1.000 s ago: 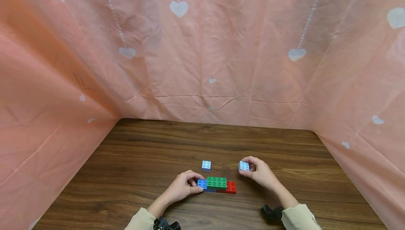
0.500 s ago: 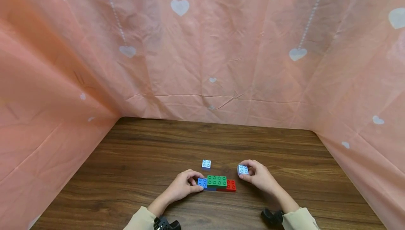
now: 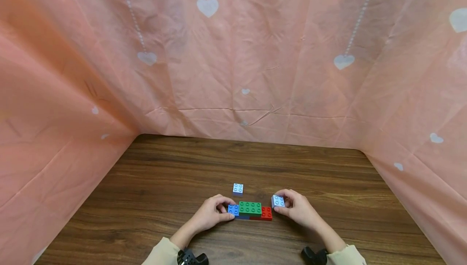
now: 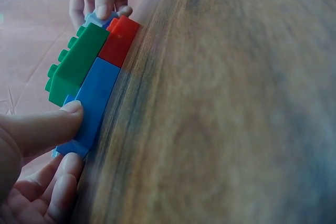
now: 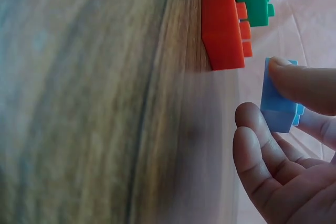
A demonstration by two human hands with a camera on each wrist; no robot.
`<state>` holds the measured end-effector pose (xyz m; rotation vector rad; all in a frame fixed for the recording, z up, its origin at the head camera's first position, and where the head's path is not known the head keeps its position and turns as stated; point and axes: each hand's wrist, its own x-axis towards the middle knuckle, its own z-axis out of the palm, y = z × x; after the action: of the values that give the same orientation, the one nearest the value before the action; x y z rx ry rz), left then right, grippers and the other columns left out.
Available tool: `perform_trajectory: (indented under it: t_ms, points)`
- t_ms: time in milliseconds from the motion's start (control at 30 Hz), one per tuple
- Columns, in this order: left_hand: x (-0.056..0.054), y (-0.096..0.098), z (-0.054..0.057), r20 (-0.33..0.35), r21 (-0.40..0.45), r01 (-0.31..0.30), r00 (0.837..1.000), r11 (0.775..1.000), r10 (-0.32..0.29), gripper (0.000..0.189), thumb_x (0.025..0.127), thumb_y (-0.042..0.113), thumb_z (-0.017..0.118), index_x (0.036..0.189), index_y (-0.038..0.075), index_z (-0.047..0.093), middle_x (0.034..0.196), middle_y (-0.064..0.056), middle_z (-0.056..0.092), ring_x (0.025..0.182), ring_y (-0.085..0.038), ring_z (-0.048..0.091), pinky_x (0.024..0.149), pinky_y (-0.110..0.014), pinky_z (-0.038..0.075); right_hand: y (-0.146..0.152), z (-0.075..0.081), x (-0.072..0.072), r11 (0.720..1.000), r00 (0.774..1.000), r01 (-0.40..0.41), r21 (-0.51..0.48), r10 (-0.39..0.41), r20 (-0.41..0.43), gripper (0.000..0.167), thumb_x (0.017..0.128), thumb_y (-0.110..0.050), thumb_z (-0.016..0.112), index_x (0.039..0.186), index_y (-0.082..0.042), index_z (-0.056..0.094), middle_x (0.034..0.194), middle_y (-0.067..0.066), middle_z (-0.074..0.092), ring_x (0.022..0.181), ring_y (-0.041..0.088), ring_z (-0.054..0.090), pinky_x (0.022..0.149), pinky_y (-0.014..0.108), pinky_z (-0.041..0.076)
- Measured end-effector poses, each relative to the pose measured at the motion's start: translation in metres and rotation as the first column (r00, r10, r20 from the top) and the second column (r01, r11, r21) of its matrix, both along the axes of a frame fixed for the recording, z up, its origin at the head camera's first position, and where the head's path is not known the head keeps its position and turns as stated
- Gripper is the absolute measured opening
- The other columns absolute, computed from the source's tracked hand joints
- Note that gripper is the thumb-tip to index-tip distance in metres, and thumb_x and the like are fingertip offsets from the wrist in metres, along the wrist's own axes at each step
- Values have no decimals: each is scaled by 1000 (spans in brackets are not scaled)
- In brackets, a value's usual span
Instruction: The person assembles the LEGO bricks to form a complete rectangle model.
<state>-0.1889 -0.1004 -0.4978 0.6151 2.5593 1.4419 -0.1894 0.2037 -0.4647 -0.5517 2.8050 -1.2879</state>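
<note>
A blue brick (image 3: 233,210) and a red brick (image 3: 266,213) lie end to end on the table, with a green brick (image 3: 250,208) bridging their studs. My left hand (image 3: 211,215) pinches the blue brick's left end between thumb and fingers. Just beyond the red end, my right hand (image 3: 297,208) holds a small light blue brick (image 3: 278,201) with its studs up. In the right wrist view that light blue brick (image 5: 281,98) is pinched under the thumb, raised above the tabletop and apart from the red brick (image 5: 223,22).
Another small light blue brick (image 3: 238,189) sits behind the joined bricks. The wooden table (image 3: 164,167) is enclosed by a pink curtain (image 3: 233,54) with white hearts at the back and sides. Black wrist devices (image 3: 192,257) show at the cuffs.
My right hand has brought the light blue brick nearer to me and slightly left, toward the red brick's end. The left hand and the joined bricks have stayed in place.
</note>
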Motion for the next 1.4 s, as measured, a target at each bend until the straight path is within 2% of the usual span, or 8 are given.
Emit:
perform_trajectory:
  t_ms: [400,600,833,1400]
  points:
    - [0,0,0,-2,2,-2,1000,1000,2,27,77,23,77,103,19,68,87,6,55,70,-8,52,60,-23,41,-9,3,8,999,998,-47,-3,47,-32,31,75,-18,78,101,-10,64,87,1,58,68,9,52,59,24,43]
    - [0,-1,-2,3,4,-8,1000,1000,8,27,77,24,76,103,19,68,88,6,55,71,-9,52,61,-23,42,-14,2,10,998,998,-52,26,52,-30,30,76,-17,77,102,-13,64,84,-3,56,68,8,50,59,24,42]
    - [0,0,-1,6,7,-9,1000,1000,9,27,77,24,76,103,19,68,89,5,55,71,-8,52,61,-23,42,-16,0,10,997,995,-72,42,75,-70,31,75,-19,78,102,-12,64,82,-4,54,67,7,48,58,23,41]
    - [1,0,0,9,15,-10,1000,1000,10,28,77,23,77,103,17,68,90,5,55,72,-8,53,61,-23,42,-24,-1,11,994,993,-97,56,101,-61,32,74,-19,78,102,-13,64,80,-5,53,65,6,47,56,23,40]
